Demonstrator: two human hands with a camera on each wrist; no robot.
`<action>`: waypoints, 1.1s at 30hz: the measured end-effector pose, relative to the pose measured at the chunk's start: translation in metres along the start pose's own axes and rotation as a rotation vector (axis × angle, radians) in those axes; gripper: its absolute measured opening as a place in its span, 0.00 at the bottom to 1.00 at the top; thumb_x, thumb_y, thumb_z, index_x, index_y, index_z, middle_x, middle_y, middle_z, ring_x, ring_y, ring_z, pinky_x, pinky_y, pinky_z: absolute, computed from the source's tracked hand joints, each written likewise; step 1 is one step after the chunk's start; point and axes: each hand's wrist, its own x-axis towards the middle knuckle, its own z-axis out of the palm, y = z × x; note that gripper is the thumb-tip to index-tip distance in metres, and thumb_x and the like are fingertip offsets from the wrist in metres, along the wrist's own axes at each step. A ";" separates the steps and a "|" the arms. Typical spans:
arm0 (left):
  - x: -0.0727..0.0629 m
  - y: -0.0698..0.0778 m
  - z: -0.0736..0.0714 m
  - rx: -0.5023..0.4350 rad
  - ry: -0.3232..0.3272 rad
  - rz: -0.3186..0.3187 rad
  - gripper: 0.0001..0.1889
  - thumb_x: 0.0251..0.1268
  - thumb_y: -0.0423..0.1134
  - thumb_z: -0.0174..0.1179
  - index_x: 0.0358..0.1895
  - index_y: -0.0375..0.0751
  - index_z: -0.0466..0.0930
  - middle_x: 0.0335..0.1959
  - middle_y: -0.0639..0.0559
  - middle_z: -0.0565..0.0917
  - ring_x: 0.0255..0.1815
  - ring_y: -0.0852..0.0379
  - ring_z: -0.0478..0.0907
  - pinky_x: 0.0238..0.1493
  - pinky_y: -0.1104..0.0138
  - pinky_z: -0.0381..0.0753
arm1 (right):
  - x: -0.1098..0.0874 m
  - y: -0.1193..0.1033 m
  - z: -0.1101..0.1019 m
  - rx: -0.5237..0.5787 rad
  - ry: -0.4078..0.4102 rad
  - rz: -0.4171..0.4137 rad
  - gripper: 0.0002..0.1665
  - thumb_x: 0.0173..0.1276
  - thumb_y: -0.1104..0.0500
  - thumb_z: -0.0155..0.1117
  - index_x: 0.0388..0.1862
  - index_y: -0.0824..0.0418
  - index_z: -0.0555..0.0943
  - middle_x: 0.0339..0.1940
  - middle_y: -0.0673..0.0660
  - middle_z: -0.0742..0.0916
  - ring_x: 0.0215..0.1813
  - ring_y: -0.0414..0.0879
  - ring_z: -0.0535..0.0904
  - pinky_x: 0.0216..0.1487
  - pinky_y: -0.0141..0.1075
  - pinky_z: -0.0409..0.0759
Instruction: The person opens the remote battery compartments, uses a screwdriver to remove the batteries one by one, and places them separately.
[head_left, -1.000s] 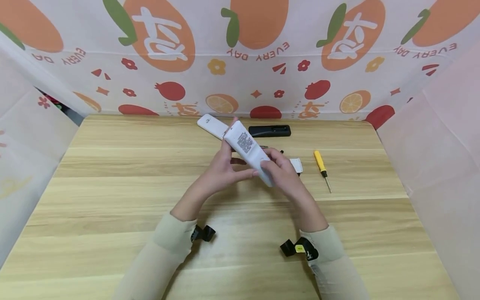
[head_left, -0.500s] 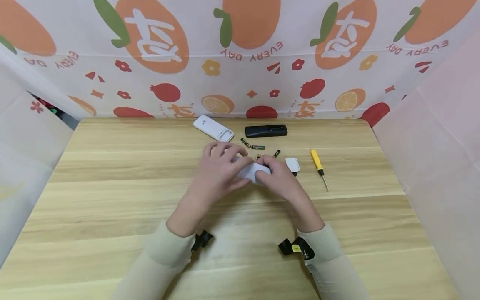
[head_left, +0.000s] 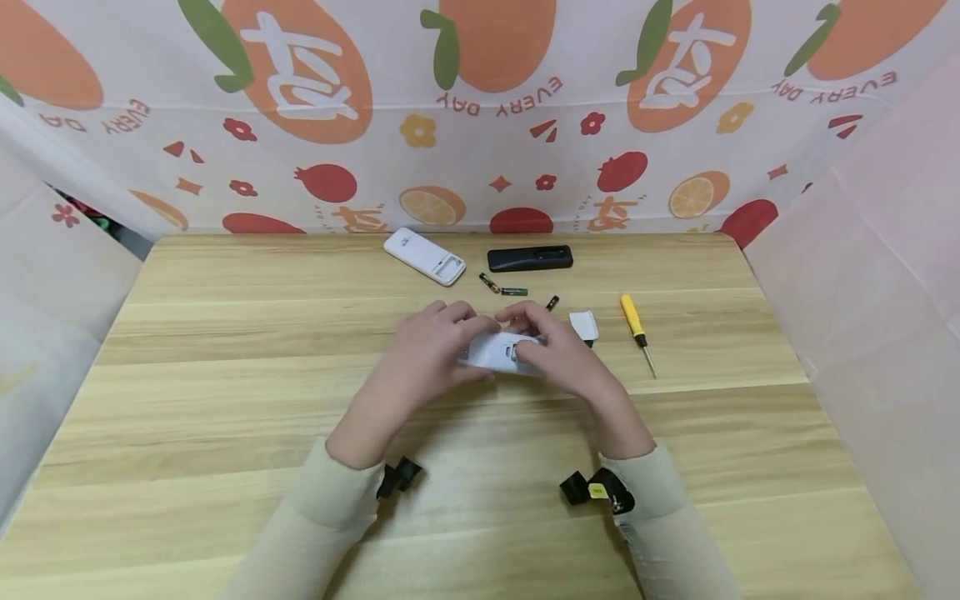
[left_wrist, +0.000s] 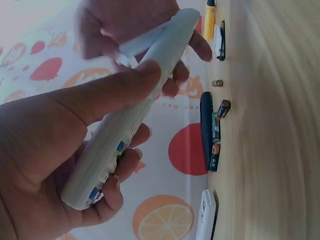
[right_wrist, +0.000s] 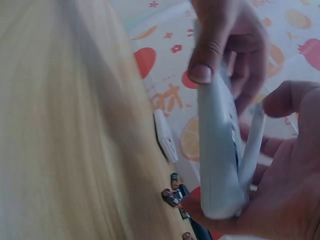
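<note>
A white remote control (head_left: 491,352) is held between both hands above the table, back upwards. My left hand (head_left: 420,354) grips one end, thumb along one side and fingers along the other, as the left wrist view shows with its coloured buttons facing away. At the opposite end, my right hand (head_left: 558,358) holds the remote and lifts its battery cover (right_wrist: 254,145). The cover stands tilted away from the body, one end near the remote and the other at the right thumb. Part of the battery bay shows in the head view; its inside is too small to tell.
Loose batteries (head_left: 513,292) lie behind the hands. Further back are a second white remote (head_left: 425,256) and a black remote (head_left: 529,258). Right of the hands lie a small white piece (head_left: 583,325) with something black under it and a yellow-handled screwdriver (head_left: 637,333).
The remote has come down and turned from steeply tilted to nearly level. My left hand has shifted its grip to the left end. The battery cover now stands lifted from the back.
</note>
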 end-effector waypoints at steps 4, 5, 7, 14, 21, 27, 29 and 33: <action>0.000 -0.004 -0.002 -0.055 -0.017 -0.059 0.30 0.47 0.55 0.78 0.56 0.51 0.83 0.47 0.51 0.84 0.42 0.51 0.78 0.41 0.59 0.79 | 0.000 0.001 -0.007 0.119 0.012 -0.077 0.15 0.62 0.65 0.49 0.43 0.60 0.80 0.57 0.56 0.82 0.61 0.50 0.74 0.62 0.50 0.70; 0.000 -0.005 -0.002 -0.058 -0.022 -0.072 0.30 0.47 0.55 0.78 0.56 0.51 0.83 0.47 0.50 0.84 0.42 0.50 0.79 0.41 0.58 0.79 | 0.000 0.002 -0.010 0.149 0.028 -0.084 0.12 0.63 0.66 0.49 0.39 0.63 0.80 0.57 0.58 0.82 0.62 0.50 0.74 0.63 0.51 0.70; 0.001 -0.006 -0.002 -0.059 -0.036 -0.093 0.30 0.47 0.55 0.78 0.55 0.51 0.83 0.47 0.50 0.84 0.42 0.50 0.79 0.42 0.57 0.79 | 0.000 0.004 -0.016 0.200 0.083 -0.087 0.11 0.66 0.65 0.49 0.36 0.68 0.79 0.57 0.62 0.82 0.61 0.50 0.75 0.65 0.51 0.69; 0.002 -0.009 0.004 -0.050 -0.110 -0.119 0.30 0.46 0.56 0.78 0.55 0.52 0.83 0.50 0.50 0.84 0.46 0.49 0.79 0.46 0.55 0.79 | -0.004 0.029 -0.054 0.046 0.470 0.006 0.15 0.73 0.53 0.63 0.52 0.61 0.83 0.43 0.58 0.83 0.43 0.47 0.77 0.41 0.33 0.77; 0.003 -0.012 0.012 -0.057 -0.180 -0.159 0.30 0.47 0.55 0.78 0.55 0.53 0.82 0.51 0.49 0.83 0.47 0.48 0.78 0.47 0.54 0.77 | -0.014 0.058 -0.082 -0.410 0.474 0.211 0.08 0.66 0.58 0.65 0.42 0.59 0.81 0.39 0.58 0.86 0.42 0.51 0.80 0.43 0.43 0.75; 0.003 -0.017 0.019 -0.055 -0.220 -0.186 0.31 0.48 0.57 0.77 0.57 0.53 0.81 0.52 0.48 0.83 0.47 0.47 0.77 0.49 0.50 0.76 | -0.023 0.065 -0.088 -0.527 0.245 0.250 0.07 0.59 0.70 0.71 0.33 0.60 0.84 0.46 0.60 0.78 0.46 0.55 0.72 0.49 0.48 0.72; 0.003 -0.019 0.021 -0.047 -0.231 -0.188 0.31 0.48 0.57 0.77 0.57 0.53 0.80 0.52 0.48 0.83 0.48 0.47 0.78 0.50 0.48 0.75 | -0.023 0.067 -0.088 -0.547 0.195 0.255 0.11 0.55 0.74 0.71 0.31 0.59 0.84 0.46 0.59 0.75 0.47 0.55 0.69 0.50 0.47 0.70; 0.003 -0.023 0.025 -0.037 -0.243 -0.190 0.31 0.47 0.57 0.77 0.55 0.52 0.79 0.51 0.47 0.84 0.49 0.46 0.77 0.50 0.47 0.73 | -0.022 0.070 -0.089 -0.588 0.150 0.258 0.15 0.50 0.77 0.68 0.32 0.59 0.85 0.41 0.59 0.76 0.46 0.55 0.67 0.49 0.46 0.68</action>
